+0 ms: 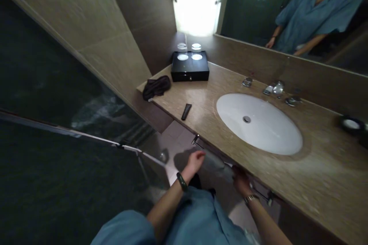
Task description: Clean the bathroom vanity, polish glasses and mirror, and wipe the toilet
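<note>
Glass of a dark shower partition (57, 122) fills the left of the view, and beige wall tiles (94, 26) are seen above it. Lower down, the left hand (195, 160) is held out below the front edge of the counter, fingers loosely curled and closed on nothing that can be made out; a dark band is worn on its wrist. A grey towel (214, 162) is draped over the towel rail (230, 164) fixed under the counter edge, and the left hand is placed just beside the towel's left end. The right hand (240, 180) is set at the towel's right end, up against the rail; whether its fingers are clamped on the cloth cannot be told, as the area is dark and blurred. A metal bracelet is worn on the right wrist.

On the stone counter (316, 168) above, a crumpled dark cloth (156, 87) is lying at the left corner, with a small dark tube (186, 111) near the front edge. A black tray (189, 67) with two glasses (189, 48) is stood against the back wall. The white oval sink (258, 122) is sunk into the middle of the counter, with a chrome tap (273, 89) behind it. A person in a blue top is reflected in the mirror (258, 7) at the upper right.
</note>
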`<state>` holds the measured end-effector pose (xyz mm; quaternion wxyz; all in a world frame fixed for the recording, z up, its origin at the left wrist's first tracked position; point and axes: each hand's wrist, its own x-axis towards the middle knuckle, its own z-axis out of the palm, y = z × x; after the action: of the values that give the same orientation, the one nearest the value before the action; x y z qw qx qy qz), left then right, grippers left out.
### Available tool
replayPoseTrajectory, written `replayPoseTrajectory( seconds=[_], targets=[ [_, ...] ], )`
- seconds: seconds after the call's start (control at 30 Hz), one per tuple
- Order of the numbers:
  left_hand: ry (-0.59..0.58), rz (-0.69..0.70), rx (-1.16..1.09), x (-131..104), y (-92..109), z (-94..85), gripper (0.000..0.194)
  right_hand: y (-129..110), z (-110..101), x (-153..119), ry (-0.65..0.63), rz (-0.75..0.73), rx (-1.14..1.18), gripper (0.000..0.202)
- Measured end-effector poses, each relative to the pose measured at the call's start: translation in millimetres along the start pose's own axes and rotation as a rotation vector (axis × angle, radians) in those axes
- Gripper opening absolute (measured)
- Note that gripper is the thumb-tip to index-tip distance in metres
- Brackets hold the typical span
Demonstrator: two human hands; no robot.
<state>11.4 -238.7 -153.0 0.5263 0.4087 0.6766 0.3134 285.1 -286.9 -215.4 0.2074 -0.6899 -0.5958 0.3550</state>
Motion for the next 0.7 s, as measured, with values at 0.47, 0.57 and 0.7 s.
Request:
replayPoseTrajectory(
  seconds=[0.47,0.57,0.7],
  targets=[
    [0.587,0.188,0.883,269,175,-310.2,0.085,-344,90,169,-0.137,-0.585,-0.205,0.042],
    [0.539,0.177,0.896,289,166,-314.0,0.068,-339,102,203,-0.203,-0.624,-0.224,0.044],
    [0.381,0.373,1.086,252,148,-260.3,0.058,-247,92,171,0.053,-0.647,-0.048,0.057]
  ],
)
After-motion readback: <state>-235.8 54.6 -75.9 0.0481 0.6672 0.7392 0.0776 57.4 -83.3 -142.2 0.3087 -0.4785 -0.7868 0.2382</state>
